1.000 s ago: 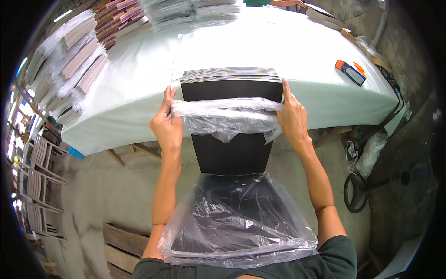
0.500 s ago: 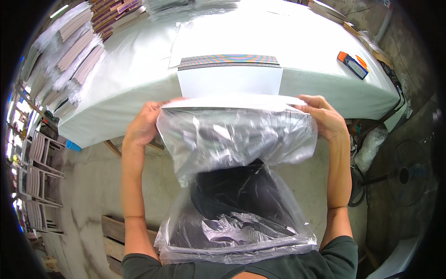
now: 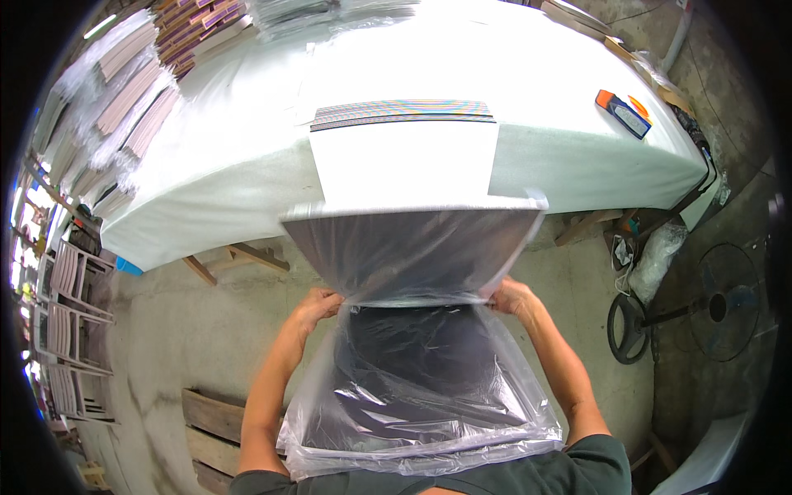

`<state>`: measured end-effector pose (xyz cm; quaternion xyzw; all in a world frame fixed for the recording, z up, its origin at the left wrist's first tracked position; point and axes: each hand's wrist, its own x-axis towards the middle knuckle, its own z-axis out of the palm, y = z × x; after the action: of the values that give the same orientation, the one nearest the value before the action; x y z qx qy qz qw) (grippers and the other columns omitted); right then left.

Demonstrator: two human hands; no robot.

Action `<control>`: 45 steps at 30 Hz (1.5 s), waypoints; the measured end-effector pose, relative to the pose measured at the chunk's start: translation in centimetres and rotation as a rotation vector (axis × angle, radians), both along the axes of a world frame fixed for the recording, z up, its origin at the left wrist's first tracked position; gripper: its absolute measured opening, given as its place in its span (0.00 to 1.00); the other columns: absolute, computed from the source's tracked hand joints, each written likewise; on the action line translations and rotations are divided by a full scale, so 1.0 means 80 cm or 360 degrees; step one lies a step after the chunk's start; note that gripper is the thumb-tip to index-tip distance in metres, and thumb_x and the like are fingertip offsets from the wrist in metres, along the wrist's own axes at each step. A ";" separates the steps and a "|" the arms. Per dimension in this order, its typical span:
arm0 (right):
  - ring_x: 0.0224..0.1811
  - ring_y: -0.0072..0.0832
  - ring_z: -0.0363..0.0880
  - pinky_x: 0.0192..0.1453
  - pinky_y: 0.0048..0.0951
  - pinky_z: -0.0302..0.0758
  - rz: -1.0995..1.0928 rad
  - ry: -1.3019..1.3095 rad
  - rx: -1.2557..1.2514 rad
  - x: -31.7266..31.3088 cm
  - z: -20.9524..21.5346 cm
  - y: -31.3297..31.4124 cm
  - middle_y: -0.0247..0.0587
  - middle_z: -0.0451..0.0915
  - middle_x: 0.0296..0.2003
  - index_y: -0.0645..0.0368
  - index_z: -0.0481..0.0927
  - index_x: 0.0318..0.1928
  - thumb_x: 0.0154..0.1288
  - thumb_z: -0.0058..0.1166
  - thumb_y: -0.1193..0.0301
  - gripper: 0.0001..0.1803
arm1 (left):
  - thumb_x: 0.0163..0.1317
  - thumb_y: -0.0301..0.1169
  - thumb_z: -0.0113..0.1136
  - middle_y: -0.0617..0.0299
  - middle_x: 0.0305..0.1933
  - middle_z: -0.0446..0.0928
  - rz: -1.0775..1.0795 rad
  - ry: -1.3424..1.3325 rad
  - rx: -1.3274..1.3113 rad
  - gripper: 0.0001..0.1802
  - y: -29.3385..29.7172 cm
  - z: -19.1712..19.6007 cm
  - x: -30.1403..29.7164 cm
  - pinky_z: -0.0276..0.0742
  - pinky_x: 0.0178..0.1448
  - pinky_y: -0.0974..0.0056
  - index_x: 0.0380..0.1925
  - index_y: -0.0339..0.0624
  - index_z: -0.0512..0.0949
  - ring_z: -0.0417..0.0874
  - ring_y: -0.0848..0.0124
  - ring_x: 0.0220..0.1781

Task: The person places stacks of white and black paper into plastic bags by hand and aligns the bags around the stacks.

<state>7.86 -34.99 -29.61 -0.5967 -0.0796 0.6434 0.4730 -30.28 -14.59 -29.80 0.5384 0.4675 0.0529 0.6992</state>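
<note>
Both our left hand and right hand pinch the clear plastic bag at its edges, stretching it wide over the dark flat board propped against us below the white table

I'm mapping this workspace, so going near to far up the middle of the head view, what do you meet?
Clear plastic bag over a dark board, held between left hand and right hand → white sheet hanging off the table edge → striped stack → white table → wrapped bundles.
</note>
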 end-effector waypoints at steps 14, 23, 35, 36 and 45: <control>0.29 0.25 0.74 0.34 0.26 0.72 -0.0031 -0.1141 0.0168 0.062 -0.070 0.015 0.37 0.78 0.27 0.64 0.79 0.33 0.46 0.65 0.68 0.15 | 0.50 0.29 0.61 0.50 0.43 0.80 0.0458 0.0666 0.1405 0.18 -0.024 -0.101 -0.040 0.73 0.47 0.63 0.43 0.36 0.79 0.80 0.69 0.44; 0.31 0.21 0.73 0.39 0.24 0.70 0.0151 -0.2049 0.1636 0.112 0.340 0.216 0.34 0.77 0.25 0.63 0.76 0.27 0.46 0.62 0.74 0.09 | 0.59 0.23 0.52 0.58 0.57 0.73 0.0443 -0.0722 0.2455 0.22 0.123 0.333 0.121 0.65 0.58 0.72 0.55 0.45 0.71 0.70 0.72 0.60; 0.38 0.36 0.75 0.43 0.35 0.68 0.0718 -0.2477 0.1181 0.139 0.334 0.362 0.50 0.78 0.32 0.64 0.79 0.34 0.63 0.47 0.58 0.19 | 0.57 0.52 0.56 0.50 0.63 0.63 -0.0877 -0.0167 0.1790 0.38 0.241 0.348 0.305 0.57 0.67 0.60 0.58 0.33 0.65 0.64 0.55 0.64; 0.38 0.36 0.75 0.43 0.35 0.68 0.0724 -0.2471 0.1184 0.135 0.337 0.365 0.50 0.78 0.32 0.64 0.79 0.34 0.63 0.47 0.58 0.19 | 0.58 0.52 0.55 0.49 0.62 0.65 -0.0872 -0.0115 0.1908 0.38 0.242 0.345 0.307 0.58 0.66 0.61 0.58 0.32 0.65 0.66 0.56 0.63; 0.48 0.42 0.73 0.54 0.37 0.68 0.0063 -0.2368 0.1419 0.113 0.347 0.380 0.52 0.76 0.41 0.60 0.76 0.46 0.55 0.53 0.45 0.30 | 0.64 0.39 0.48 0.54 0.43 0.77 -0.0840 -0.0355 0.1777 0.21 0.268 0.349 0.328 0.72 0.45 0.65 0.45 0.28 0.73 0.78 0.67 0.37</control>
<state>16.94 -4.59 -1.81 -0.6199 -0.6234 0.0028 0.4766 -4.03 6.82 -1.89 0.9109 0.1448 0.1707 0.3465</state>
